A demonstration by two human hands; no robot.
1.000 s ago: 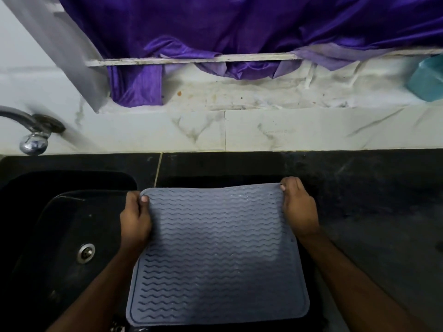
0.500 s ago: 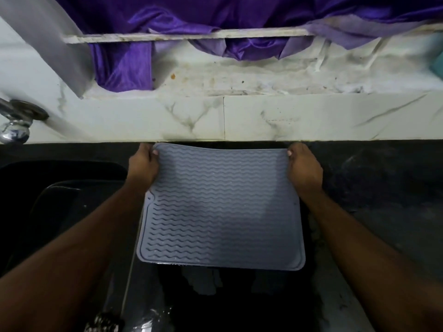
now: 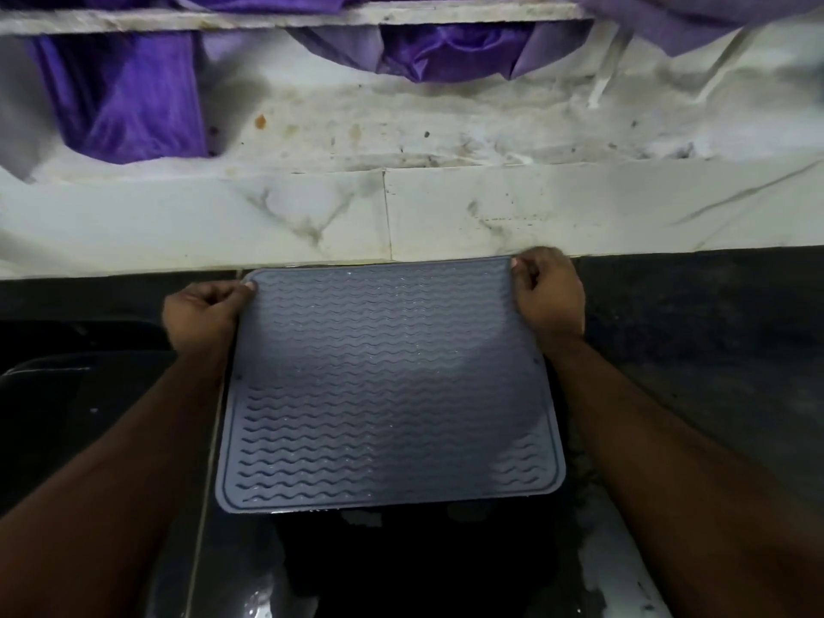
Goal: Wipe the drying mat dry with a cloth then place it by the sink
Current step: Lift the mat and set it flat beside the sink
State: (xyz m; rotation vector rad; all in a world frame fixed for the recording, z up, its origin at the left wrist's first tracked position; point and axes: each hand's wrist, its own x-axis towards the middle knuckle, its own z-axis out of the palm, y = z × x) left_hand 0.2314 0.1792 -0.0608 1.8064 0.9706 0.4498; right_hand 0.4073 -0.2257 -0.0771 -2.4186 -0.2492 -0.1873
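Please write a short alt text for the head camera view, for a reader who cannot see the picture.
Two bare hands hold a grey wave-ribbed drying mat by its far corners, the left hand and the right hand, on a dark countertop against a stained white marble ledge. A dark sink lies to the left, and purple fabric hangs above.

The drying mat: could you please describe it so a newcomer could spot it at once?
Below the white marble backsplash lies a dark countertop. On it, held at its far corners by the left hand and right hand, is the drying mat: a grey-blue rounded rectangle, alone in having wavy ridges.
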